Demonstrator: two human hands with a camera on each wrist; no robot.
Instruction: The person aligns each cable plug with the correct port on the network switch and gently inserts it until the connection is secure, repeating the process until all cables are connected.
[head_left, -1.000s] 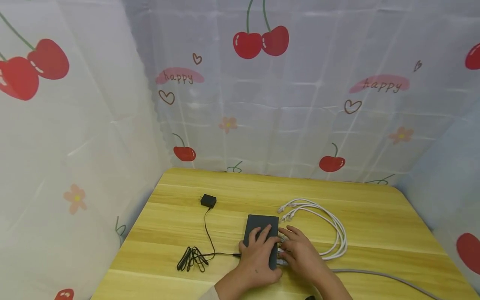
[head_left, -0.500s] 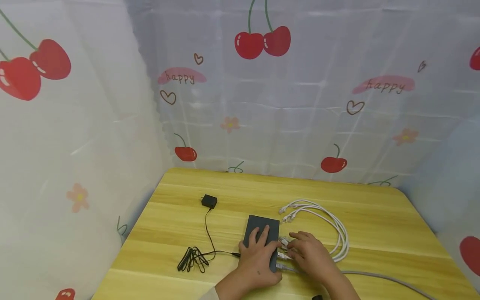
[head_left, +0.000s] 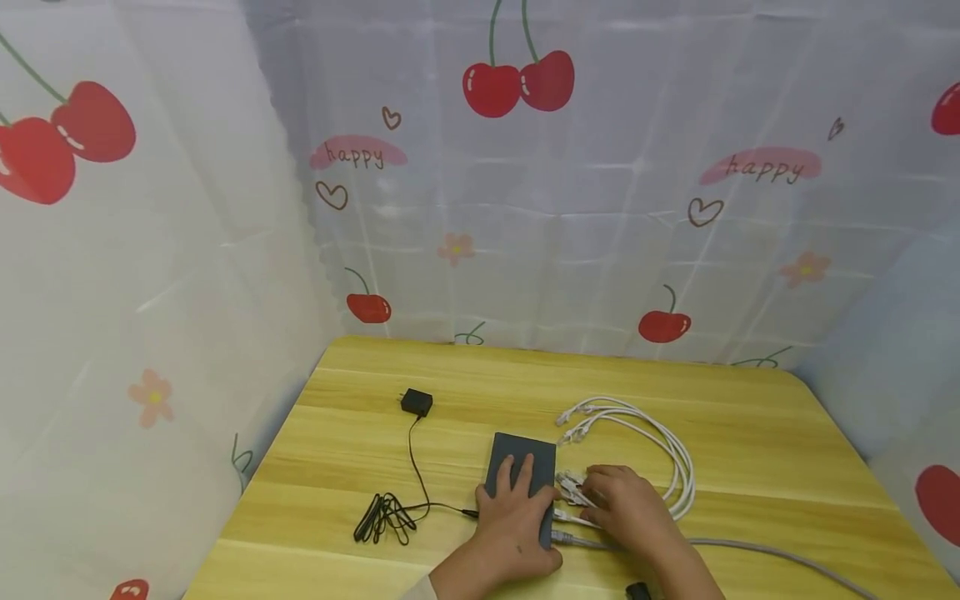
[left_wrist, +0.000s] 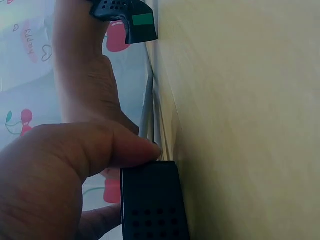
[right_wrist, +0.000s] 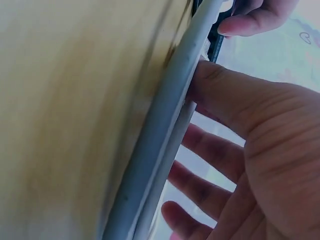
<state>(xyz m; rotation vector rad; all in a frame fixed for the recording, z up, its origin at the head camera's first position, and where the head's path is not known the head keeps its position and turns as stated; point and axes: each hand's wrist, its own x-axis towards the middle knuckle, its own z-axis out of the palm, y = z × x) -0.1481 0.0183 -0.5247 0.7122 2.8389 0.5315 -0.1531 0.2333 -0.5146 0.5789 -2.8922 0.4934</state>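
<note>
A dark, flat network switch (head_left: 523, 460) lies on the table in the head view. My left hand (head_left: 513, 521) grips it, fingers spread across its top and thumb at its near right edge. The left wrist view shows the thumb bent onto the corner of the switch (left_wrist: 154, 200). A grey network cable (head_left: 581, 542) and a white network cable (head_left: 573, 518) run from its right side. My right hand (head_left: 626, 504) pinches the white cable just right of the switch, beside loose white plugs (head_left: 572, 485). In the right wrist view, the thick grey cable (right_wrist: 160, 110) passes before the thumb.
Looped white cables (head_left: 678, 458) lie on the table (head_left: 360, 367) to the right. A black power adapter (head_left: 417, 402) sits at the back left, its bundled cord (head_left: 386, 518) leading to the switch. Patterned curtains (head_left: 555, 208) surround the table.
My right hand has drawn back to the right from the side of the switch, leaving the plugs and the grey cable's end in view. The left hand has stayed on the switch.
</note>
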